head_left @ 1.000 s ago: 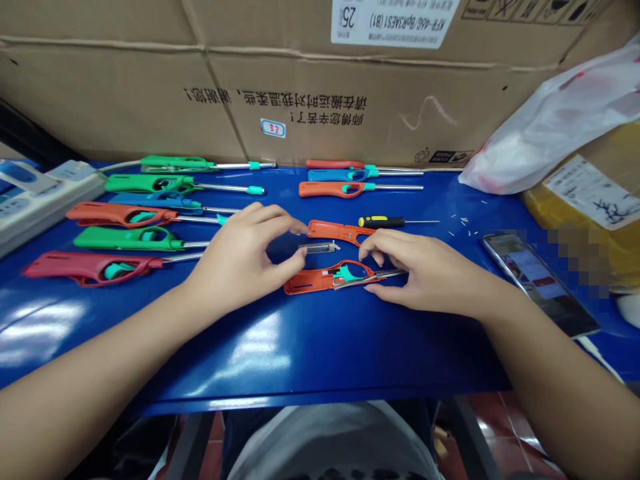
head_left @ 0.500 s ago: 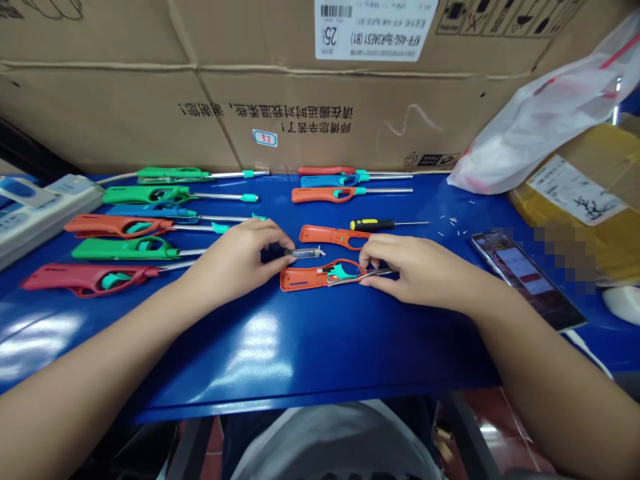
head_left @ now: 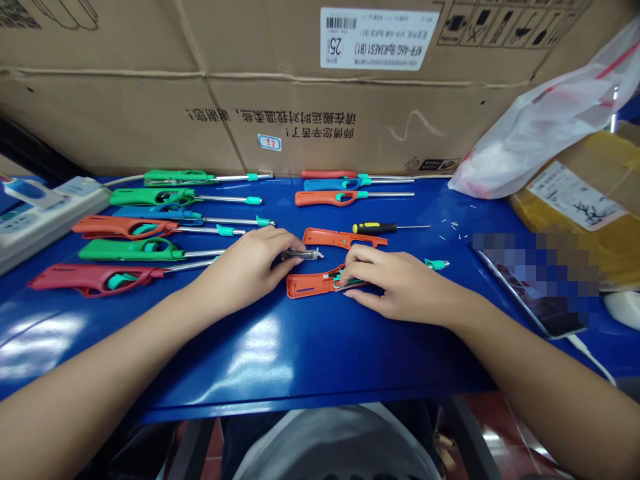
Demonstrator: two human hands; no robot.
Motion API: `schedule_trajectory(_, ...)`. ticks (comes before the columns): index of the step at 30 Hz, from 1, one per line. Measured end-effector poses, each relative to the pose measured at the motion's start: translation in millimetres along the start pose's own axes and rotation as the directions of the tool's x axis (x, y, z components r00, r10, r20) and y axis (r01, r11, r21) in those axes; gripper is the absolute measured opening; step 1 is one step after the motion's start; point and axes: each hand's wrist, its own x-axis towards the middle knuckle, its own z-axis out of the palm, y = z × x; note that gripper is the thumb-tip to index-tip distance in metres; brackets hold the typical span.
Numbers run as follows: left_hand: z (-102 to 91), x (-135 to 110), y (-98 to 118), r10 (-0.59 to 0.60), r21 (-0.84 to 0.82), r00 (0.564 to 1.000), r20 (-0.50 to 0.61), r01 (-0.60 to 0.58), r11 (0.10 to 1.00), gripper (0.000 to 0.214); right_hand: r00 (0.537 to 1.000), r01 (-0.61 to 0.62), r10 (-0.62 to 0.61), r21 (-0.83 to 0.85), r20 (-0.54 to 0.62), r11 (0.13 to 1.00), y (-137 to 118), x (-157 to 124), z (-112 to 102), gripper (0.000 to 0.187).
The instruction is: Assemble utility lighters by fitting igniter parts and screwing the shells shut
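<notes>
My left hand [head_left: 250, 270] pinches a small clear gas tube [head_left: 303, 255] just above the blue table [head_left: 310, 347]. My right hand [head_left: 395, 283] lies with curled fingers over an opened orange lighter half [head_left: 307, 285] with a teal trigger, pressing on its front part. The teal tip of its metal rod [head_left: 436, 264] sticks out past my right hand. The other orange shell half [head_left: 335, 237] lies just behind, next to a yellow-and-black screwdriver [head_left: 385, 227].
Several long lighters, green, orange, blue and red, lie in a row at the left [head_left: 135, 250], three more at the back centre [head_left: 345, 187]. A big cardboard box [head_left: 280, 87] walls the back. A white plastic bag [head_left: 540, 127], a phone [head_left: 530, 283] and a power strip [head_left: 45, 207] flank the table.
My left hand lowered and closed on the clear tube. My right hand slid left over the open lighter half, covering its trigger; the rod's teal tip now shows on its right.
</notes>
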Motion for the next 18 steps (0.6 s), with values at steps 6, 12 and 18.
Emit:
schedule_trajectory(6, 0.2, -5, 18, 0.014, -0.082, 0.993, -0.115, -0.023, 0.996, 0.024, 0.996, -0.044, 0.044, -0.004, -0.072, 0.999, 3, 1, 1, 0.009)
schedule_trajectory(12, 4.1, -10, 30, 0.036, -0.188, 0.991, -0.128, -0.06, 0.98, 0.022, 0.987, -0.055, 0.081, 0.177, -0.142, 0.983, 5, 2, 1, 0.005)
schedule_trajectory(18, 3.8, -10, 33, -0.054, -0.2, 0.994, -0.1, 0.034, 0.979, 0.007, 0.985, -0.046, 0.082, 0.222, -0.153, 0.974, 5, 4, -1, 0.006)
